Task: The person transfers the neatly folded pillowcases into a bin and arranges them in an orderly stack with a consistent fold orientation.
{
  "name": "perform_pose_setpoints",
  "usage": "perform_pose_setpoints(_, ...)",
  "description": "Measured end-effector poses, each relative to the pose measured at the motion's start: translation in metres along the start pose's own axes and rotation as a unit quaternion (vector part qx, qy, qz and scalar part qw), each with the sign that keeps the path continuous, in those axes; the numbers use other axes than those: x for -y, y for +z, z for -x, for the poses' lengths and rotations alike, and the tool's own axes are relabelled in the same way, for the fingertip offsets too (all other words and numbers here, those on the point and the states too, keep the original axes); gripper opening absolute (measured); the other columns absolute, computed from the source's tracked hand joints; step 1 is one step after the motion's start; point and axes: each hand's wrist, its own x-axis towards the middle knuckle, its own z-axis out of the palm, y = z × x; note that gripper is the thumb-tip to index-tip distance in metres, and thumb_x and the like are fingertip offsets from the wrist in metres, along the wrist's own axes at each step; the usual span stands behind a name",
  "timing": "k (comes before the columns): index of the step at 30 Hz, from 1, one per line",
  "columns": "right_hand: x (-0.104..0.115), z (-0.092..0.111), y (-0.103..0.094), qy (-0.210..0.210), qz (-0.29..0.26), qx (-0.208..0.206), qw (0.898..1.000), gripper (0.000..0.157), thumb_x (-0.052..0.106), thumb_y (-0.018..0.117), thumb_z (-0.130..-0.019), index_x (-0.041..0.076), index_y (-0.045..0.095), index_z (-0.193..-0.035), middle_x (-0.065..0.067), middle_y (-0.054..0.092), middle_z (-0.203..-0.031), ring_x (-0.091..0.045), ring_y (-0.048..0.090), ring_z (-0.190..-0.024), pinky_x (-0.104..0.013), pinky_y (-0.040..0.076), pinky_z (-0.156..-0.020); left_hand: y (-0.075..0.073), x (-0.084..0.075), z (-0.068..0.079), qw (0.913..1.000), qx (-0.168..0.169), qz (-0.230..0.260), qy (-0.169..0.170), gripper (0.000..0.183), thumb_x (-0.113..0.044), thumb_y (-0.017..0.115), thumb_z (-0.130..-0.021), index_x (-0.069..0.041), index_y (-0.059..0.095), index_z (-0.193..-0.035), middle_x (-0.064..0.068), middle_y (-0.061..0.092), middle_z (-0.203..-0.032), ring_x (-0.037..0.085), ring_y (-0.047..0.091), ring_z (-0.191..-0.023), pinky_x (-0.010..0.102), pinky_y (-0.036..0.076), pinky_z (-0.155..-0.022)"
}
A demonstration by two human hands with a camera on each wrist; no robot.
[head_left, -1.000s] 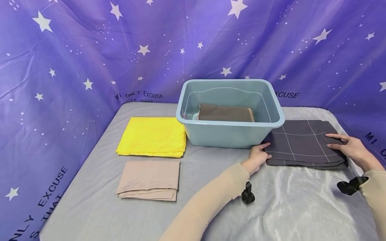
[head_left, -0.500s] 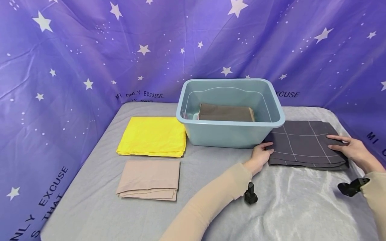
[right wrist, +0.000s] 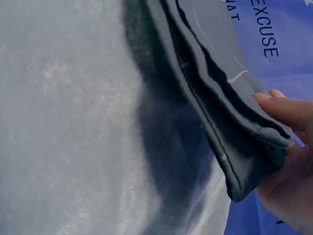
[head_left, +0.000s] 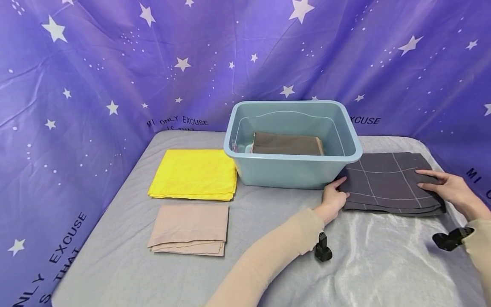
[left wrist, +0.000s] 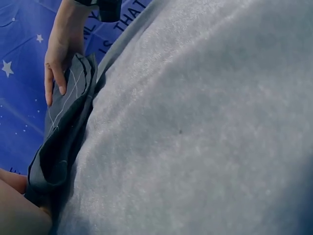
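A folded dark grey cloth (head_left: 387, 181) with thin white lines lies to the right of a light blue plastic bin (head_left: 280, 172). My left hand (head_left: 332, 199) grips its left edge, close to the bin's lower corner. At the opposite edge, my right hand (head_left: 454, 192) holds the cloth with two digits spread on top and the others hidden beneath. The right wrist view shows the layered corner of the cloth (right wrist: 239, 122) between the fingers and palm, over a shadow on the bedding. Inside the bin sits a folded brown cloth (head_left: 285, 144).
A folded yellow cloth (head_left: 194, 174) lies left of the bin, and a folded beige-pink cloth (head_left: 189, 228) sits in front of it. Grey plush bedding (head_left: 126, 264) covers the surface. Behind hangs a purple curtain (head_left: 115, 64) with white stars.
My left hand and the dark grey cloth have shifted slightly to the right. My right hand has moved a little the same way. The bin and other cloths stay put.
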Motion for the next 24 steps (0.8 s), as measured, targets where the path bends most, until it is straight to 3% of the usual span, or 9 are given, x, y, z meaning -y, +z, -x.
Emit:
perform_pose_setpoints(3, 0.003, -0.002, -0.001, -0.003, 0.014, -0.006, 1.000, 0.038, 0.030, 0.061, -0.086, 0.054, 0.047, -0.113, -0.009, 0.055, -0.079, 0.003, 0.041, -0.083, -0.016, 0.038, -0.063, 0.000, -0.002, 0.001, 0.9998, 0.005, 0.021, 0.003, 0.056, 0.018, 0.058, -0.073, -0.020, 0.066, -0.113, 0.001, 0.053, -0.125, 0.006, 0.046, -0.077, 0.017, 0.036, -0.061)
perform_pose_setpoints(6, -0.016, -0.013, 0.000, -0.007, 0.027, -0.012, 1.000, 0.039, 0.040, 0.061, -0.085, 0.048, 0.049, -0.121, 0.010, 0.053, -0.092, 0.003, 0.040, -0.085, -0.017, 0.038, -0.063, -0.001, -0.003, 0.003, 0.9995, 0.010, 0.027, 0.014, 0.056, 0.019, 0.058, -0.073, -0.021, 0.067, -0.112, -0.003, 0.060, -0.105, 0.004, 0.039, -0.062, 0.016, 0.032, -0.054)
perform_pose_setpoints(9, -0.011, -0.009, -0.001, -0.006, 0.040, -0.009, 0.999, 0.052, 0.044, 0.058, -0.086, 0.034, 0.043, -0.135, 0.001, 0.038, -0.139, -0.001, 0.038, -0.106, -0.016, 0.037, -0.065, -0.004, -0.004, 0.006, 0.9988, 0.022, 0.033, 0.028, 0.056, 0.019, 0.057, -0.073, -0.020, 0.068, -0.111, -0.009, 0.054, -0.078, 0.004, 0.027, -0.047, 0.015, 0.027, -0.048)
perform_pose_setpoints(11, 0.006, 0.001, -0.005, -0.009, 0.045, -0.006, 0.999, 0.053, 0.041, 0.057, -0.087, 0.031, 0.041, -0.137, -0.015, 0.029, -0.146, -0.005, 0.037, -0.101, -0.012, 0.032, -0.059, -0.006, -0.006, 0.009, 0.9981, 0.036, 0.034, 0.035, 0.055, 0.019, 0.056, -0.074, -0.019, 0.067, -0.112, -0.008, 0.038, -0.059, 0.005, 0.021, -0.042, 0.016, 0.023, -0.044)
perform_pose_setpoints(13, 0.021, 0.011, -0.007, -0.010, 0.041, 0.001, 0.999, 0.052, 0.035, 0.054, -0.090, 0.031, 0.037, -0.139, -0.033, 0.021, -0.142, -0.025, 0.038, -0.115, -0.011, 0.032, -0.058, -0.009, -0.009, 0.013, 0.9976, 0.050, 0.029, 0.039, 0.054, 0.018, 0.056, -0.076, -0.019, 0.066, -0.113, -0.013, 0.045, -0.067, 0.005, 0.022, -0.043, 0.016, 0.024, -0.044)
perform_pose_setpoints(16, 0.023, 0.017, -0.008, -0.015, 0.036, -0.002, 0.999, 0.051, 0.032, 0.053, -0.091, 0.034, 0.035, -0.139, -0.033, 0.018, -0.143, -0.041, 0.025, -0.129, -0.010, 0.032, -0.058, -0.013, -0.012, 0.018, 0.9964, 0.069, 0.016, 0.047, 0.053, 0.017, 0.056, -0.077, -0.019, 0.065, -0.115, -0.012, 0.059, -0.086, 0.006, 0.023, -0.042, 0.017, 0.024, -0.043)
perform_pose_setpoints(19, 0.016, 0.020, -0.007, -0.023, 0.021, -0.011, 0.999, 0.052, 0.029, 0.052, -0.092, 0.029, 0.034, -0.141, -0.030, 0.015, -0.145, -0.047, 0.008, -0.133, -0.028, 0.043, -0.084, -0.016, -0.017, 0.022, 0.9945, 0.086, 0.003, 0.060, 0.053, 0.016, 0.057, -0.078, -0.021, 0.065, -0.116, -0.005, 0.064, -0.103, 0.004, 0.028, -0.044, 0.016, 0.027, -0.043)
perform_pose_setpoints(22, 0.002, 0.021, -0.004, -0.024, 0.016, -0.034, 0.999, 0.051, 0.034, 0.051, -0.092, 0.034, 0.033, -0.140, -0.017, 0.011, -0.150, -0.043, 0.002, -0.135, -0.061, 0.024, -0.098, -0.019, -0.020, 0.026, 0.9911, 0.107, -0.013, 0.079, 0.054, 0.014, 0.057, -0.079, -0.022, 0.063, -0.118, 0.004, 0.066, -0.087, 0.004, 0.028, -0.041, 0.016, 0.027, -0.040)
perform_pose_setpoints(24, -0.009, 0.021, -0.002, -0.022, 0.016, -0.052, 0.998, 0.051, 0.036, 0.051, -0.092, 0.037, 0.033, -0.140, -0.012, 0.011, -0.151, -0.043, 0.002, -0.135, -0.067, 0.013, -0.098, -0.020, -0.022, 0.030, 0.9877, 0.120, -0.030, 0.095, 0.054, 0.013, 0.057, -0.080, -0.023, 0.062, -0.120, 0.003, 0.065, -0.080, 0.007, 0.025, -0.039, 0.017, 0.025, -0.039)
